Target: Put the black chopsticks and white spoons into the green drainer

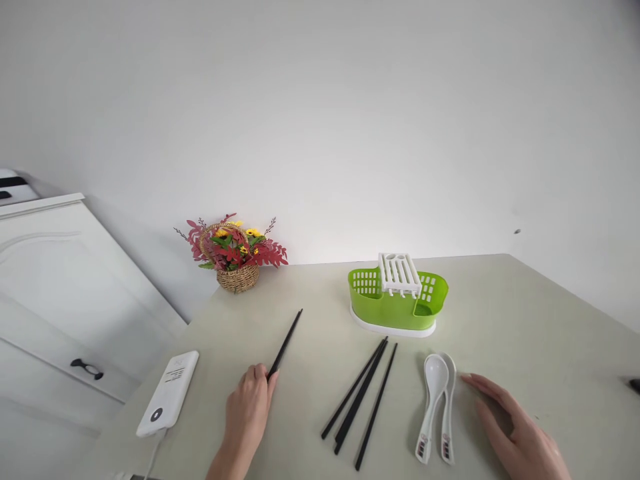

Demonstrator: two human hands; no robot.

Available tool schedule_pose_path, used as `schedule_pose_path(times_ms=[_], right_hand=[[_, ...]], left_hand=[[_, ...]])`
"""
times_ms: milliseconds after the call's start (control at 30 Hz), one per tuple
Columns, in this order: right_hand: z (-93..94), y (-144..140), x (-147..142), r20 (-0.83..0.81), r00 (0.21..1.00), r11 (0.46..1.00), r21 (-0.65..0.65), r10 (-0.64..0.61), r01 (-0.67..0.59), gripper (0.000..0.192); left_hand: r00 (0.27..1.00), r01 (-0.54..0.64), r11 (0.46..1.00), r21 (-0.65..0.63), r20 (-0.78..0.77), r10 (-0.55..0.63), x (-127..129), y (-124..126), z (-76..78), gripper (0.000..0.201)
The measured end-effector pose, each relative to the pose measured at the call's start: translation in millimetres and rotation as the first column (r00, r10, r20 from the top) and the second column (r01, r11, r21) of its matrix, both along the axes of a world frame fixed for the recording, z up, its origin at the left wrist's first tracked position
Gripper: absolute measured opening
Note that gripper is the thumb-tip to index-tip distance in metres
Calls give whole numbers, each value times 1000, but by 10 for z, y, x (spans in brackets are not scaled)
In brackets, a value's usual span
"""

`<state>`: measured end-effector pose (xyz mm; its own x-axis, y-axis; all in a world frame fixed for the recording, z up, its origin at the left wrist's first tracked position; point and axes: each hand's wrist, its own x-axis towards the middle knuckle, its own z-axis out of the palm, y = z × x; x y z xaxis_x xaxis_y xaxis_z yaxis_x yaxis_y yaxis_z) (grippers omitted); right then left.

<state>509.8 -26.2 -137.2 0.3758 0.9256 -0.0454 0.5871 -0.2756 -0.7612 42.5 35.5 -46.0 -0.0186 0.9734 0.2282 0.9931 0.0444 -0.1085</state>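
My left hand pinches one chopstick by its near end, lifting it clear; right hand lies open, empty, flat beside the spoons

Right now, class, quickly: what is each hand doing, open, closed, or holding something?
Left hand: fingers closed on the end of one black chopstick lying on the table.
Right hand: open, flat on the table beside the spoons, holding nothing.
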Motion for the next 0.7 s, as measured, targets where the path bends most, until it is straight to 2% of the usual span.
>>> schedule_pose_path(times_ms=[200,367,433,533,600,700], right_hand=[[106,-37,-92,14,999,998,44,-44,43,50],[120,-51,-128,17,999,996,83,-35,33,47],[119,-42,-128,18,999,995,95,-36,35,47],[162,-40,-143,33,999,991,128,-37,33,45],[232,-69,-184,86,993,982,179,-80,63,44],[404,-167,-349,194,968,952,291,-159,98,42]], left_hand=[[993,-18,997,-75,-115,9,162,34,-22,42],[997,38,998,42,-72,-35,124,-6,-109,44],[999,37,993,112,2,-37,84,-39,-147,45],[981,2,984,177,190,-36,24,-85,-200,44],[938,-15,986,166,344,-44,-6,-116,-238,43],[818,9,991,135,569,-86,-10,-189,-313,47]])
